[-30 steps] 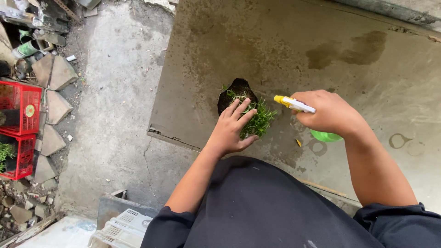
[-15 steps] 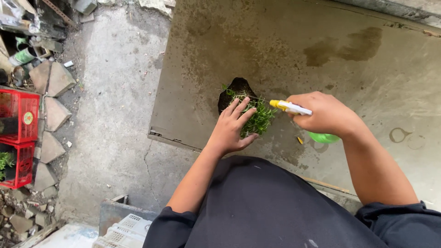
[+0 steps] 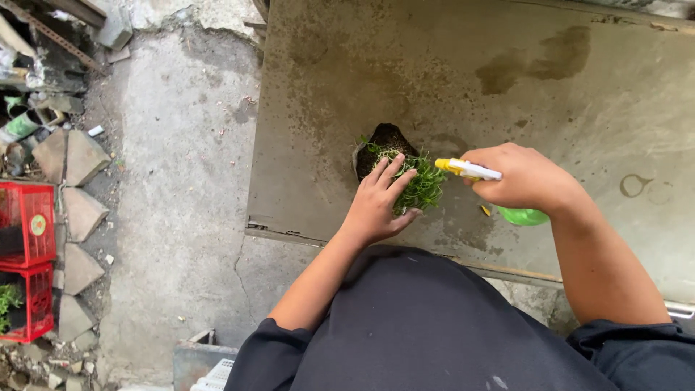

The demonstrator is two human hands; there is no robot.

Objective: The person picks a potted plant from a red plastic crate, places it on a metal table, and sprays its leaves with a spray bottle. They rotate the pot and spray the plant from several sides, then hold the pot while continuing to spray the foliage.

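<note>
Reaching out, the left hand (image 3: 378, 206) lay spread on a small green plant (image 3: 418, 185) near the front edge of the grey slab (image 3: 449, 72). The right hand (image 3: 525, 177) was clamped around a green spray bottle (image 3: 523, 215), its yellow nozzle (image 3: 463, 168) aimed at the plant. Red crates (image 3: 27, 268) stood on the concrete ground (image 3: 174, 181) far left.
</note>
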